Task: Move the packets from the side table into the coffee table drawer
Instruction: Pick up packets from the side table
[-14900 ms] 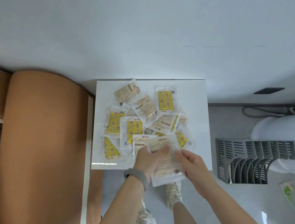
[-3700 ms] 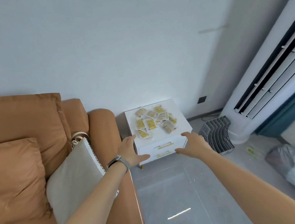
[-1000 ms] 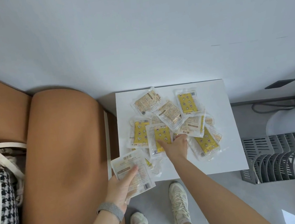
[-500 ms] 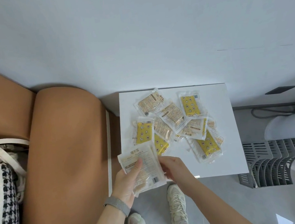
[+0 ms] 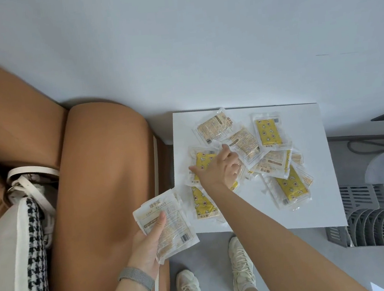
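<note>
Right hand [image 5: 220, 168] back on side-table pile, fingers curled on yellow packet [image 5: 202, 162]; left hand [image 5: 147, 243] still grips stack [image 5: 168, 222].

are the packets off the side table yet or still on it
Mostly still on it. A pile of packets covers the white side table; only a small stack is off it, held in the left hand.

1. I see a white side table [image 5: 317, 203] standing against the wall, just beside a tan sofa arm [image 5: 104, 179].
2. On its top lies a loose, overlapping heap of packets [image 5: 246, 144], some yellow side up, some showing beige print.
3. One yellow packet [image 5: 267, 132] lies near the far edge; another [image 5: 291, 187] sits toward the near right.
</note>
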Motion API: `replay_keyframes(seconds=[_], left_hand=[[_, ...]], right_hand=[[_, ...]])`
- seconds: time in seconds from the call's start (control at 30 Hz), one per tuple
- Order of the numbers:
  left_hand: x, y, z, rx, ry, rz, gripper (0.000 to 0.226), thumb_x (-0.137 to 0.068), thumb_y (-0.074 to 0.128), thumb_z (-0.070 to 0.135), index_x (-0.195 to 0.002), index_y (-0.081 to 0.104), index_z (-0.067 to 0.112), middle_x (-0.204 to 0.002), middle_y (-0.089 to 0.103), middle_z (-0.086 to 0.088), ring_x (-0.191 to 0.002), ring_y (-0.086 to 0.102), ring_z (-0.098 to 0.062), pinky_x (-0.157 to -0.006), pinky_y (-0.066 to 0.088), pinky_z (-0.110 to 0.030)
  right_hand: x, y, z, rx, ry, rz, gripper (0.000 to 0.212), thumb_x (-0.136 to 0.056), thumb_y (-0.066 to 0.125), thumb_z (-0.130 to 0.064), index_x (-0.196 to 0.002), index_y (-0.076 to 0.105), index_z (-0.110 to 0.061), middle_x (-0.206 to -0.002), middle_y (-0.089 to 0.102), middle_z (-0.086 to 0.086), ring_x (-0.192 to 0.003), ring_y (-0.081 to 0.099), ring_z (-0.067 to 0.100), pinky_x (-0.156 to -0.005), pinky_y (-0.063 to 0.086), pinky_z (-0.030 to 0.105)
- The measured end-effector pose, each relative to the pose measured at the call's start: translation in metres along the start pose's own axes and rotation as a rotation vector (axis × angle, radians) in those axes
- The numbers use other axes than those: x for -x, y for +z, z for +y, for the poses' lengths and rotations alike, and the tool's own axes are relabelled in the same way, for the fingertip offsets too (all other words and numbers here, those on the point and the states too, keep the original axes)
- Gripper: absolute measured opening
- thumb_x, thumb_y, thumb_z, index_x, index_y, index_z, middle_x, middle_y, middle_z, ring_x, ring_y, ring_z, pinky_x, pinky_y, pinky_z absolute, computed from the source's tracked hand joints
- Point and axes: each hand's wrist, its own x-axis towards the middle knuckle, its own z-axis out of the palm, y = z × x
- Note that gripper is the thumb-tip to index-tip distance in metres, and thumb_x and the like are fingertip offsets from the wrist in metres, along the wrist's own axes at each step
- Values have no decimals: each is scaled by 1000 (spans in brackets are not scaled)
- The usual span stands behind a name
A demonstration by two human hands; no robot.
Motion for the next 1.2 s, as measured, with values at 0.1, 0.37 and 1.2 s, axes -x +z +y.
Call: replay_keyframes(seconds=[0.1, 0.37, 1.2], left_hand=[[0, -4, 2, -13, 17, -10, 86, -31, 93, 49, -104, 70, 11, -102, 75, -9, -88, 73, -24, -70, 61, -37], [-1, 0, 4, 1, 50, -60, 34, -73, 70, 27, -103, 69, 11, -93, 77, -5, -84, 74, -20, -64, 60, -32], [2, 18, -13, 9, 22, -9, 71, -44, 90, 44, -103, 70, 10, -98, 76, -10, -81, 74, -21, -60, 60, -31]], right_hand=[[-4, 2, -3, 88, -10, 2, 99, -74, 79, -44, -144, 13, -17, -136, 29, 15, -119, 46, 36, -100, 41, 42], [-13, -26, 29, -523, -74, -58, 48, -86, 71, -17, -128, 47, -14, -105, 59, 1, -91, 59, 21, -70, 46, 26], [2, -23, 57, 279, -227, -281, 55, -81, 64, -58, -125, 61, -24, -133, 41, 5, -124, 38, 28, -100, 40, 39]])
